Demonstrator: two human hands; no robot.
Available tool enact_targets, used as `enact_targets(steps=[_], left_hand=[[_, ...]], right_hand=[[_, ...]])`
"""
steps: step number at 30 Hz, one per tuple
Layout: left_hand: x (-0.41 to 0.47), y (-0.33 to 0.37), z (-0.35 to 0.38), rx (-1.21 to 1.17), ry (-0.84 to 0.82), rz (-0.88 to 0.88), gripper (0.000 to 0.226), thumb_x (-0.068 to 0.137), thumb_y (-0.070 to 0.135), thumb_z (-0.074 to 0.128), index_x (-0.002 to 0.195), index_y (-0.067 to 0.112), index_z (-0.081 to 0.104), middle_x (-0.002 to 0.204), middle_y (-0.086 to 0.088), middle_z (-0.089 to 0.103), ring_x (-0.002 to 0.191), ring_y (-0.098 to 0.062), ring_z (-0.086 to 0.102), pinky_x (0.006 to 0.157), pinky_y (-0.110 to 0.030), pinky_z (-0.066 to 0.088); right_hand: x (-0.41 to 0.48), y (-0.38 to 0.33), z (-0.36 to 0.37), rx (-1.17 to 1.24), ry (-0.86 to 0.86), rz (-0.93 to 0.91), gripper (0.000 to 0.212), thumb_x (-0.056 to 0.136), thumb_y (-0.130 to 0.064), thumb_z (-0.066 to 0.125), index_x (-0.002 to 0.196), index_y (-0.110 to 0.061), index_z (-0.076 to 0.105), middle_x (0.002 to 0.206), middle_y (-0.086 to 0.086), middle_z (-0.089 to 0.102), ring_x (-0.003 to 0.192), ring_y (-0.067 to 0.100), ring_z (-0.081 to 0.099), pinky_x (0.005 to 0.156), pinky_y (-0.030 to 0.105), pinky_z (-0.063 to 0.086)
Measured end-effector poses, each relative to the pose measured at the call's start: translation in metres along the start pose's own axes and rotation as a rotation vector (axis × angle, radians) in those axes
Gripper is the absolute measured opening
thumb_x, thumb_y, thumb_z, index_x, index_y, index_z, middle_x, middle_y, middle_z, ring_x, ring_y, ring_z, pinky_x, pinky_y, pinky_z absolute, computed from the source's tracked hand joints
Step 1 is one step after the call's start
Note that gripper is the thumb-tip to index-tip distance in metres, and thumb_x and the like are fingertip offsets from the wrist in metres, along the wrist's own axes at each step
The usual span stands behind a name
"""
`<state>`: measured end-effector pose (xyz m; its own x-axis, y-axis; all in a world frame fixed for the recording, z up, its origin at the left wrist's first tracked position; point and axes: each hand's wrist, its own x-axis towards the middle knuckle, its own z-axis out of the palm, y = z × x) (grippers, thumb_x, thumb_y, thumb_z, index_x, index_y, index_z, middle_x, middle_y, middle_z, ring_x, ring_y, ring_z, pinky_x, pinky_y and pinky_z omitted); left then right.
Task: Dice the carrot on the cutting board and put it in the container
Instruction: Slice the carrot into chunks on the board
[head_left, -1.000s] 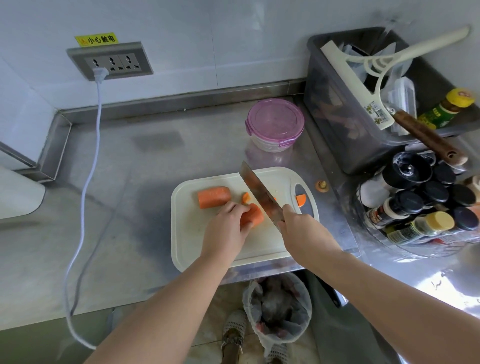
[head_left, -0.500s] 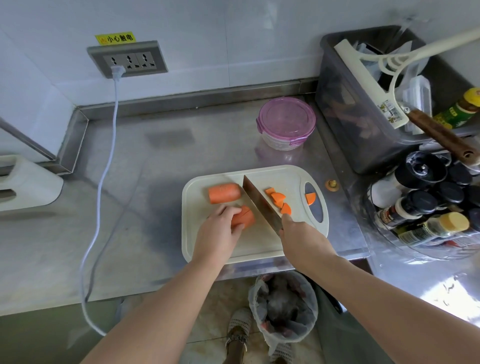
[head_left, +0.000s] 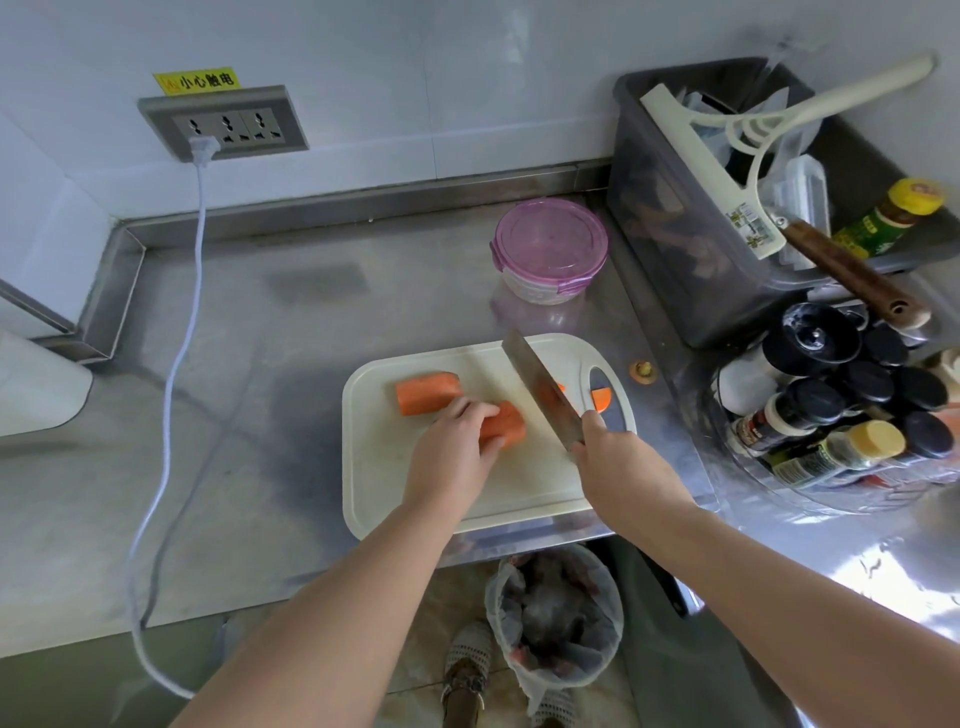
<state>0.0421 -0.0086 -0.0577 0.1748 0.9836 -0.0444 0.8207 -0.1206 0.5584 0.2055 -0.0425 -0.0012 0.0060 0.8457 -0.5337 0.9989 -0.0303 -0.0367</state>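
At the far left edge sits part of a white appliance. A white cord runs from the wall socket down across the steel counter and off its front edge.

The white cutting board lies at the counter's front edge, near the middle. On its far left part rests a loose carrot chunk, lying on its side. Just beside it, nearer the person, the left hand has its fingers curled down over a second carrot piece, pinning it to the board, with the cut end sticking out to the right.

Right of that, the knife slants across the board, tip pointing away and to the left. The right hand is wrapped tightly round its handle (the handle itself is hidden in the fist). Whether the blade edge touches the board is hard to tell. Small cut bits of carrot lie beyond the blade by the board's grip hole.

The round container, its purple lid on, stands behind the board, apart from it. Farther right are a grey tub of utensils and a cluster of spice bottles. A lined waste bin stands on the floor below the board.
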Motion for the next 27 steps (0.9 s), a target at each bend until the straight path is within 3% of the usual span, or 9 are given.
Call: enact_targets(steps=[2,4,6,9,14,17,23,27], left_hand=[[0.003,0.0,0.001,-0.007,-0.003,0.01,0.031,0.087,0.021,0.065,0.117,0.016,0.062,0.118,0.0,0.058,0.108,-0.021,0.057,0.086,-0.033,0.045],[0.003,-0.001,0.002,-0.019,-0.007,0.01,0.031,0.087,0.021,0.065,0.117,0.017,0.062,0.117,0.002,0.058,0.108,-0.019,0.056,0.087,-0.033,0.046],[0.003,-0.001,0.002,-0.027,-0.006,0.01,0.031,0.086,0.02,0.065,0.117,0.017,0.063,0.117,0.002,0.058,0.108,-0.019,0.056,0.087,-0.034,0.046],[0.003,0.0,0.001,-0.026,0.003,0.018,0.03,0.086,0.019,0.066,0.116,0.016,0.063,0.117,0.001,0.058,0.107,-0.02,0.057,0.086,-0.034,0.046],[0.003,0.001,0.0,-0.017,0.0,0.019,0.029,0.087,0.02,0.066,0.115,0.016,0.063,0.119,0.002,0.058,0.106,-0.021,0.058,0.085,-0.034,0.047],[0.003,0.001,0.0,-0.012,-0.002,0.022,0.028,0.087,0.02,0.066,0.115,0.016,0.063,0.118,0.002,0.058,0.106,-0.021,0.059,0.085,-0.034,0.047],[0.002,0.0,0.0,0.0,0.009,0.028,0.028,0.088,0.021,0.065,0.115,0.017,0.063,0.118,0.003,0.059,0.105,-0.02,0.058,0.084,-0.031,0.046],[0.003,-0.001,0.001,-0.002,0.016,0.031,0.027,0.086,0.021,0.067,0.113,0.016,0.064,0.116,0.003,0.06,0.104,-0.021,0.059,0.082,-0.03,0.045]], right_hand=[[-0.007,0.0,-0.006,-0.152,0.024,-0.118,0.031,0.101,-0.013,0.033,0.132,-0.009,0.04,0.097,0.011,0.047,0.068,0.018,0.043,0.052,0.023,0.035],[-0.008,-0.004,-0.007,-0.256,0.022,-0.174,0.041,0.1,-0.004,0.04,0.14,-0.003,0.036,0.121,0.02,0.043,0.07,0.019,0.046,0.064,0.026,0.049],[-0.011,-0.007,-0.006,-0.305,-0.003,-0.146,0.049,0.095,0.003,0.048,0.143,0.002,0.034,0.143,0.025,0.026,0.075,0.019,0.056,0.073,0.029,0.055],[-0.007,-0.008,-0.007,-0.366,0.038,-0.164,0.053,0.095,0.002,0.052,0.144,0.002,0.033,0.146,0.023,0.026,0.086,0.021,0.064,0.075,0.029,0.055],[-0.005,-0.006,-0.005,-0.264,0.1,-0.167,0.059,0.096,-0.001,0.05,0.148,0.004,0.021,0.141,0.02,0.037,0.082,0.021,0.06,0.08,0.031,0.055],[-0.003,-0.005,-0.002,-0.247,0.095,-0.177,0.06,0.096,-0.002,0.052,0.148,0.003,0.021,0.14,0.019,0.04,0.09,0.022,0.065,0.08,0.031,0.055],[-0.003,-0.007,-0.003,-0.311,0.048,-0.22,0.056,0.095,-0.003,0.054,0.145,0.004,0.029,0.141,0.023,0.036,0.089,0.022,0.064,0.08,0.03,0.055],[0.001,-0.01,-0.003,-0.202,-0.006,-0.174,0.053,0.095,-0.001,0.054,0.143,0.005,0.032,0.14,0.025,0.036,0.078,0.02,0.057,0.075,0.027,0.053]])
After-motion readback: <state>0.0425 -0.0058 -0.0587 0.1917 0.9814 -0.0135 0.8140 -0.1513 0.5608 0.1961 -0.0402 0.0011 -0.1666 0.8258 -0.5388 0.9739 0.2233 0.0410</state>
